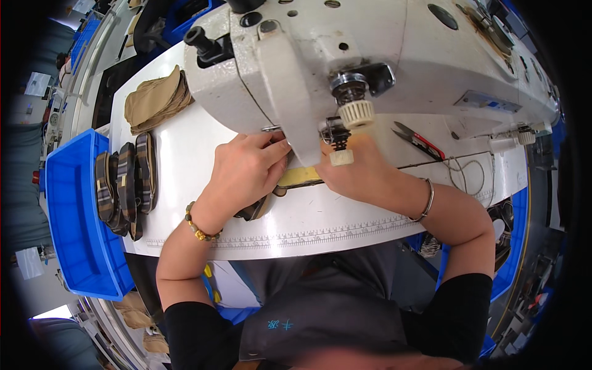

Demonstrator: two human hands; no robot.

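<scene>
A white sewing machine (290,92) overhangs both hands and hides its needle area from view. My left hand (243,168) is closed beside the machine head, thumb and forefinger together at the edge of a cloth piece. Part of that piece shows as a yellow strip (299,177) between the hands, and a dark patterned part (253,211) comes out below my left palm. My right hand (357,169) is curled at the strip's right end. The machine's tension knobs and arm cover some of its fingers.
At the left, dark plaid cloth pieces (127,185) lie by a blue bin (77,216), with stacked tan pieces (157,102) farther back. Red-and-black thread snips (419,142) and loose cord (468,176) lie right. A printed ruler (290,239) follows the table's front edge.
</scene>
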